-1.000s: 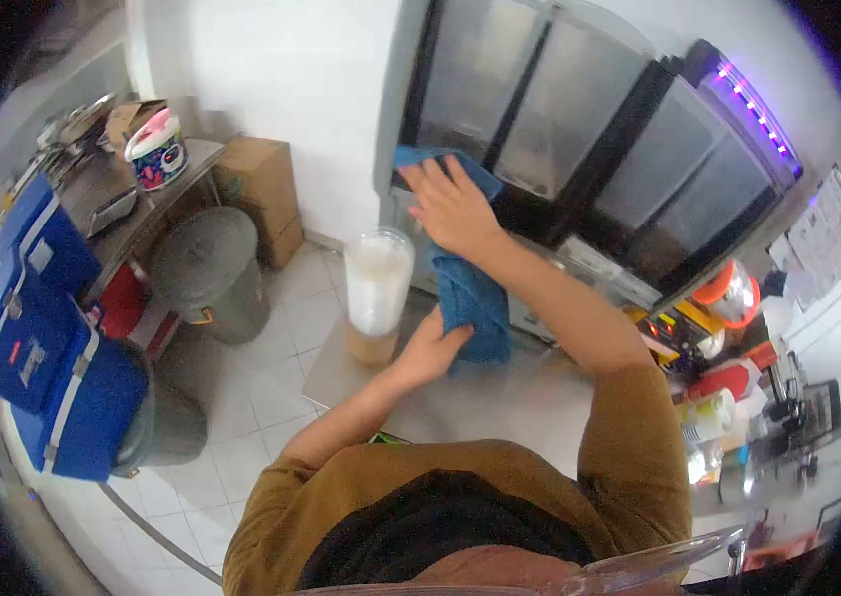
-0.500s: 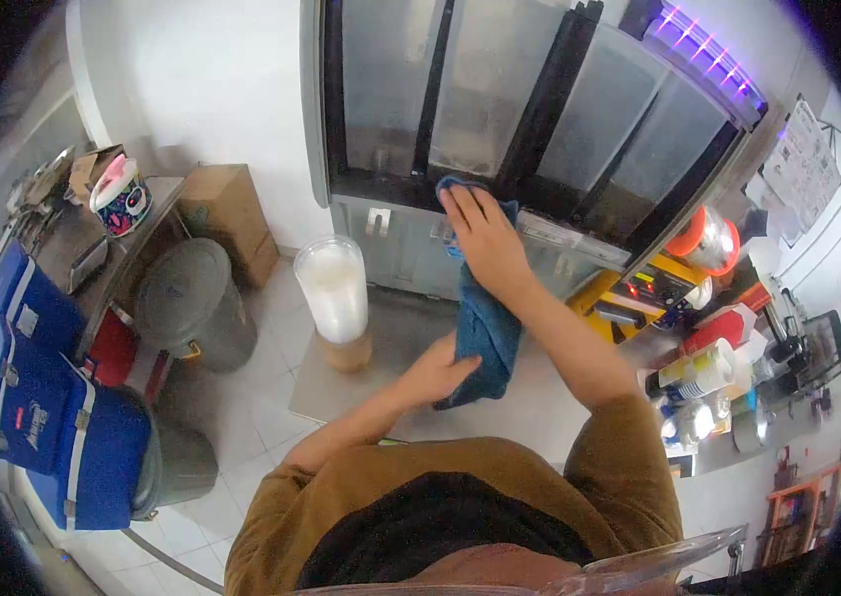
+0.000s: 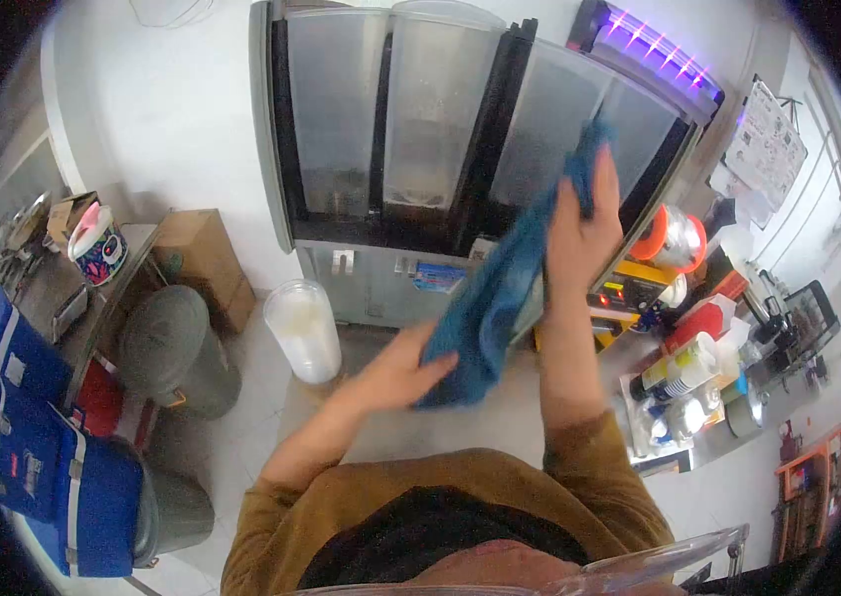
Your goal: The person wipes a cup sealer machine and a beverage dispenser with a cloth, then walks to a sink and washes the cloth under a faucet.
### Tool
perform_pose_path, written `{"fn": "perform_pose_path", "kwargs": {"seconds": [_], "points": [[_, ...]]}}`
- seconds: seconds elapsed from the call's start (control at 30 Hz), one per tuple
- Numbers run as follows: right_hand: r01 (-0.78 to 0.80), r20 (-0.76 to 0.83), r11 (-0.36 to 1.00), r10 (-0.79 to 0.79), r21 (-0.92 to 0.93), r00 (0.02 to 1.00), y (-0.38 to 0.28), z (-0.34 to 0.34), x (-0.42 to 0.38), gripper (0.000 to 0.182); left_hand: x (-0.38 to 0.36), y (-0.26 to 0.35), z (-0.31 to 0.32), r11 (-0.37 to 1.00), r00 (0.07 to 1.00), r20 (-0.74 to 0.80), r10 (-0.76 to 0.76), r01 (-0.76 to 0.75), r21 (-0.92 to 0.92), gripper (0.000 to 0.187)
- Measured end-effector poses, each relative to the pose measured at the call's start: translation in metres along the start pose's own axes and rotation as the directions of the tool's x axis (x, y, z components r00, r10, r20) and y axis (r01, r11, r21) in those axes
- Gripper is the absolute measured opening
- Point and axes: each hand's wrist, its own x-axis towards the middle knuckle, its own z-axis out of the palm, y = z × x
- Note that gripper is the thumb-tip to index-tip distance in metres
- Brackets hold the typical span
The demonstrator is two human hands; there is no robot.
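Note:
A blue cloth (image 3: 500,308) is stretched slantwise between my two hands in front of the dispenser (image 3: 361,233), a machine with tall clear bins. My left hand (image 3: 402,368) is closed round the cloth's lower end, close to my body. My right hand (image 3: 584,238) grips the upper part, and the cloth's end sticks up past my fingers by the right-hand bin (image 3: 549,124). Both hands and the cloth are slightly blurred. Left of my left hand stands a tall clear container (image 3: 303,333) with whitish contents.
A lidded grey bin (image 3: 167,338) and a cardboard box (image 3: 202,258) stand at the left, with blue insulated bags (image 3: 92,487) nearer me. At the right, a counter holds a yellow device (image 3: 634,288), stacked cups (image 3: 679,368) and a red-lidded jar (image 3: 674,238).
My right hand has moved up and right from the dispenser's lower ledge, drawing the cloth out diagonally. My left hand still holds its lower end. The head view has shifted.

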Motion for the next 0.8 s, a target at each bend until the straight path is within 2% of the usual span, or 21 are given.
{"fn": "perform_pose_path", "kwargs": {"seconds": [0.03,0.07,0.13,0.2,0.23,0.3,0.37,0.43,0.47,0.57,0.6,0.7,0.77,0.8], "points": [[0.248,0.044,0.963,-0.245,-0.105,0.968,0.000,0.017,0.023,0.050,0.014,0.003,-0.002,0.994,0.997,-0.072,-0.009,0.001,-0.106,0.036],[0.481,0.113,0.854,-0.468,-0.196,0.876,0.001,0.036,0.041,0.049,0.028,0.007,-0.005,0.978,0.990,-0.142,-0.025,-0.006,-0.210,0.037],[0.535,0.311,0.788,-0.448,-0.305,0.838,0.010,0.075,0.056,0.049,0.047,0.007,-0.007,0.933,0.976,-0.213,-0.041,-0.039,-0.357,0.037],[0.549,0.332,0.763,-0.449,-0.342,0.830,0.015,0.078,0.043,0.048,0.060,0.000,-0.009,0.895,0.974,-0.225,-0.022,-0.081,-0.439,0.036],[0.560,0.344,0.747,-0.452,-0.358,0.823,0.018,0.078,0.034,0.048,0.058,-0.001,-0.008,0.938,0.984,-0.175,-0.025,-0.038,-0.345,0.035],[0.524,0.460,0.768,-0.339,-0.369,0.821,0.018,0.066,-0.004,0.047,0.041,-0.007,0.000,0.989,0.996,-0.080,-0.046,0.035,-0.142,0.034],[0.542,0.605,0.739,-0.231,-0.401,0.762,0.017,0.045,-0.043,0.046,0.026,-0.009,0.005,0.962,0.953,0.179,-0.246,0.263,-0.076,0.033],[0.507,0.686,0.774,-0.133,-0.379,0.715,0.022,0.032,-0.081,0.047,0.004,-0.029,0.020,0.994,0.982,0.175,-0.068,0.082,-0.075,0.027],[0.527,0.683,0.764,-0.159,-0.373,0.713,0.026,0.031,-0.085,0.046,-0.002,-0.039,0.025,0.997,0.984,0.175,0.020,-0.007,-0.074,0.025],[0.571,0.663,0.722,-0.209,-0.391,0.719,0.025,0.029,-0.084,0.044,-0.006,-0.049,0.028,0.999,0.985,0.172,0.024,-0.029,0.027,0.024],[0.577,0.647,0.699,-0.213,-0.423,0.732,0.018,0.035,-0.066,0.044,0.001,-0.034,0.023,0.996,0.989,0.143,0.042,-0.030,-0.086,0.024],[0.585,0.536,0.652,-0.308,-0.483,0.786,0.003,0.055,0.001,0.044,0.023,-0.007,0.007,0.999,0.996,0.083,-0.023,0.025,-0.022,0.030],[0.573,0.424,0.672,-0.397,-0.469,0.814,0.004,0.069,0.036,0.043,0.035,0.005,-0.001,0.990,0.999,-0.044,-0.025,0.019,-0.141,0.030],[0.563,0.417,0.681,-0.391,-0.468,0.820,0.004,0.073,0.040,0.043,0.038,0.008,-0.002,0.980,0.994,-0.105,-0.031,0.009,-0.200,0.030]]}}
